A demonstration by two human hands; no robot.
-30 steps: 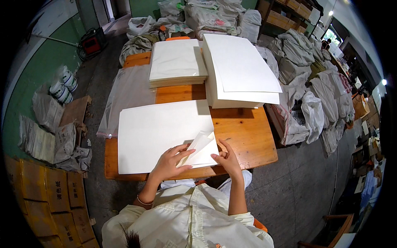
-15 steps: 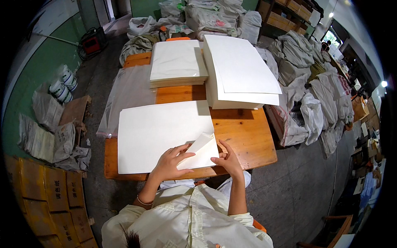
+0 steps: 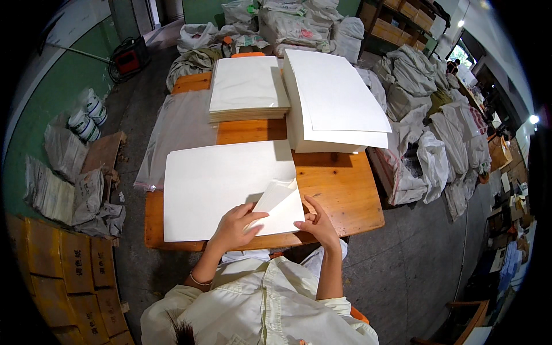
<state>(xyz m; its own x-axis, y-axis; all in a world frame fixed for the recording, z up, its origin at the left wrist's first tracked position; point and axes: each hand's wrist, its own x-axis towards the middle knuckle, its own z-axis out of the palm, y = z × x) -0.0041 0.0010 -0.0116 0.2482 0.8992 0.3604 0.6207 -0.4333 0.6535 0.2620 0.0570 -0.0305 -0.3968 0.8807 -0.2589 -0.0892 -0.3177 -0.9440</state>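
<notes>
A stack of large white paper sheets (image 3: 224, 184) lies on the wooden table in front of me. Its near right corner is turned back in a fanned flap of several sheets (image 3: 278, 194). My left hand (image 3: 233, 227) rests on the stack, closed on that flap with the thumb below and the fingers at its left side. At the stack's right edge is my right hand (image 3: 321, 227), its thumb touching the corner and its index finger stretched apart from it. The undersides of the fingers are partly hidden.
Behind the stack stand a lower pile of wrapped paper (image 3: 247, 86) and a taller white paper pile (image 3: 345, 95). A clear plastic bag (image 3: 178, 129) lies at the wooden table's (image 3: 339, 190) left edge. Cartons (image 3: 80, 264) sit at lower left; sacks (image 3: 414, 132) crowd the right side.
The turned-back corner has grown from a thin fold to a thicker fan of sheets. My left hand has shifted slightly with it; my right hand stays at the corner.
</notes>
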